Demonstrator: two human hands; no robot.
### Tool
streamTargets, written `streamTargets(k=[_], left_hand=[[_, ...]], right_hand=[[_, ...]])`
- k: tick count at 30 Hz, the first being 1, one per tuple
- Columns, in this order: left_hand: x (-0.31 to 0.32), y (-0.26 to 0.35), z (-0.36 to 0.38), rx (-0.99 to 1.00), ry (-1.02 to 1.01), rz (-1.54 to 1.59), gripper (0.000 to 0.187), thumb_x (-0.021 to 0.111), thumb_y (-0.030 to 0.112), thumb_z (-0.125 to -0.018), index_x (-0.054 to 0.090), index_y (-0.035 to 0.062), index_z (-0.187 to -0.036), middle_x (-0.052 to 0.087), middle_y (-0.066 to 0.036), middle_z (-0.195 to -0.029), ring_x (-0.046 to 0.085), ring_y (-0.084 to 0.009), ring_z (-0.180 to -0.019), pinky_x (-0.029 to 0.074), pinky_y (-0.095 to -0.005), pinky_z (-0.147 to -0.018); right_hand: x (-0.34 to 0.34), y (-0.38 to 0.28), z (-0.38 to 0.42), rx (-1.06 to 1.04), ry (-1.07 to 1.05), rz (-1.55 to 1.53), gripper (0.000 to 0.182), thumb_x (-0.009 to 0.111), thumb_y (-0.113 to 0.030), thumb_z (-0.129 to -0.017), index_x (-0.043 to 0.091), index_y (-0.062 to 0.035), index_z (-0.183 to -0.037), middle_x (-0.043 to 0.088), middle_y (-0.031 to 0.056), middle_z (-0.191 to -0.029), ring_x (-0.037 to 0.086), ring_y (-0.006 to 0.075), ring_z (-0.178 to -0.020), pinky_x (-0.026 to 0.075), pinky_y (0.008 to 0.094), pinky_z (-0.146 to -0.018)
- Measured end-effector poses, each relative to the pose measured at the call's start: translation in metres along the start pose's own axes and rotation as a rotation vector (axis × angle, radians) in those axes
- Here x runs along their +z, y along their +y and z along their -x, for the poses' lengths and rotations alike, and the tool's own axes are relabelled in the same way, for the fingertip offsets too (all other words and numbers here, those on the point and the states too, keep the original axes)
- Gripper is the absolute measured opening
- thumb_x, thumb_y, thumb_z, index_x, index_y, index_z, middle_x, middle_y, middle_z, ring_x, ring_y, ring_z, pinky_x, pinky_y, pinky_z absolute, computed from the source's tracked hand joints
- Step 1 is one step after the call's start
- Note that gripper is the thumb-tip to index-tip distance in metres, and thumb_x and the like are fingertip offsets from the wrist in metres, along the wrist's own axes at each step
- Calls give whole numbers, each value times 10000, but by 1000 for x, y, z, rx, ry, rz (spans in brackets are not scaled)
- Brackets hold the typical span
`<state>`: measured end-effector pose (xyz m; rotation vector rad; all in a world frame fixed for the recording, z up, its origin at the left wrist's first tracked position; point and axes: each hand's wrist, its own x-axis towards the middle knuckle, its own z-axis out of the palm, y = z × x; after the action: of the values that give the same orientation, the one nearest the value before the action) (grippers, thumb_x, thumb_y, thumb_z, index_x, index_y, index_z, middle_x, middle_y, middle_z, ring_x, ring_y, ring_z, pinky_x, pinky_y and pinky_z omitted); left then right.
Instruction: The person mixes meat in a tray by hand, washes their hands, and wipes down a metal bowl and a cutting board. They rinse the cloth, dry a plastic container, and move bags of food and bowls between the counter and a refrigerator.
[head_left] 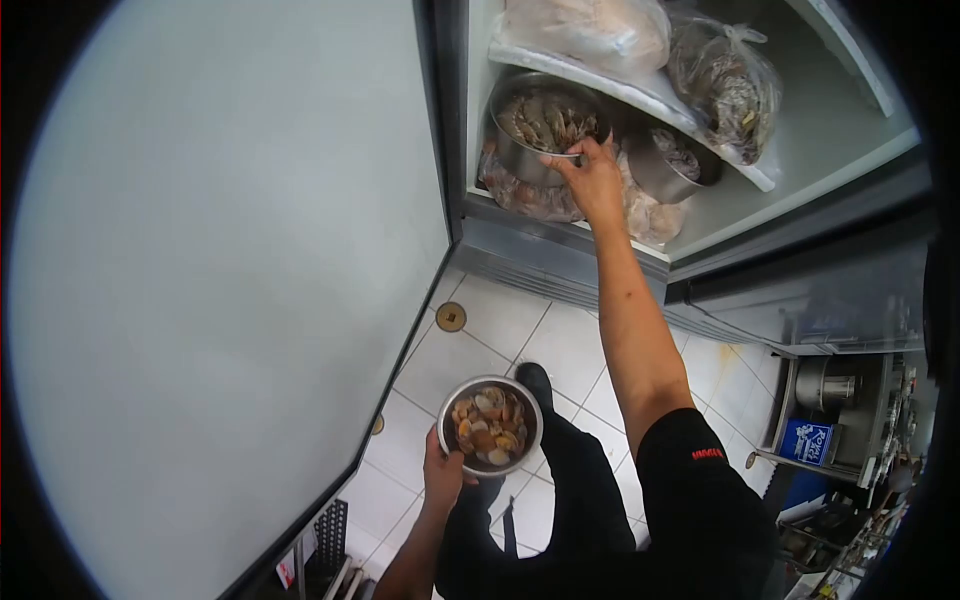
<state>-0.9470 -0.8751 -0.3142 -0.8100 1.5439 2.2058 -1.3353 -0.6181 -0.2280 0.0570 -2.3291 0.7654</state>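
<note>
A steel bowl [441, 425] of clams [489, 424] is in my left hand [443, 472], whose fingers grip the rim at its lower left. The bowl is held level above the floor, close to my legs. My right hand [592, 180] reaches into the open fridge and pinches the near rim of a metal pot [525, 163]. Inside that pot lie shrimp [550, 120], heads and legs showing. The pot rests on bagged food [530, 198] at the bottom of the compartment, under a frosted shelf.
The fridge door [240, 280] stands open on the left. A second metal pot [660, 172] sits right of the first. Overhead, the frosted shelf [600, 82] carries plastic bags [725, 80]. White floor tiles [500, 310] lie below; a steel rack [845, 470] is at right.
</note>
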Motion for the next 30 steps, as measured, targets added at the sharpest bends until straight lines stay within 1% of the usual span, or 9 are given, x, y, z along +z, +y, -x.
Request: streamTargets(k=[4,8,15,18,22,25,26,29,30], left_hand=[[-5,-18,-21,-10,-57,0,615,380,-82,-831,268,56,-1419,554,-153,-1189,657,-157,-706,549,-213,-438],[-9,-39,-42,23,-90,65,611,382,-86,-836,267,51,-1420,552,-149,-1195,658,-157,-711,552,-213,-442],[-14,-62,-57,48,-62,111,574,410,-82,-864,283,44,-1409,551,-145,-1198,666,-154,-753,552,-206,-442],[-12,-61,-60,26,-73,121,562,413,-80,-869,293,46,-1403,556,-142,-1190,665,-149,-764,550,-203,-439],[-6,-54,-59,42,-84,102,572,414,-83,-856,297,48,-1401,567,-142,-1168,665,-151,-756,546,-201,-432],[5,-30,-46,74,-90,108,587,414,-84,-841,302,52,-1400,573,-143,-1150,666,-158,-748,543,-204,-429],[8,-22,-41,75,-100,96,587,414,-80,-840,303,53,-1400,573,-143,-1149,666,-160,-746,543,-207,-429],[20,4,-20,67,-118,64,581,409,-73,-837,311,53,-1396,565,-143,-1157,663,-162,-766,547,-211,-436],[28,18,-15,71,-121,60,576,405,-75,-836,316,51,-1391,557,-141,-1170,662,-162,-792,552,-209,-443]], right_hand=[[4,-16,-13,257,-172,-69,592,790,-524,-680,596,-10,-902,594,249,-911,616,356,-798,487,410,-736],[23,-7,-18,73,9,109,661,749,-607,-682,614,-29,-972,598,194,-799,613,327,-757,486,394,-726],[14,-9,-14,136,-91,97,606,729,-569,-726,628,-56,-1031,650,175,-801,633,284,-789,486,366,-734],[7,-15,-12,128,-154,42,582,716,-537,-744,612,-94,-1108,591,258,-1082,613,416,-980,490,451,-834],[13,-6,-16,83,-144,98,582,715,-528,-747,605,-111,-1138,582,286,-1119,612,434,-988,493,458,-835],[6,-3,-14,107,-154,37,584,734,-513,-737,624,-131,-1165,605,227,-1162,589,373,-1090,466,398,-911],[-3,-9,-14,135,-198,64,612,731,-472,-756,579,-144,-1251,553,228,-1264,553,385,-1153,448,405,-952],[-24,-2,5,38,-181,72,649,708,-435,-786,510,-122,-1319,447,343,-1321,532,448,-1150,445,438,-964],[-42,-8,13,48,-241,36,645,706,-398,-796,495,-111,-1334,424,335,-1349,505,446,-1184,426,432,-988]])
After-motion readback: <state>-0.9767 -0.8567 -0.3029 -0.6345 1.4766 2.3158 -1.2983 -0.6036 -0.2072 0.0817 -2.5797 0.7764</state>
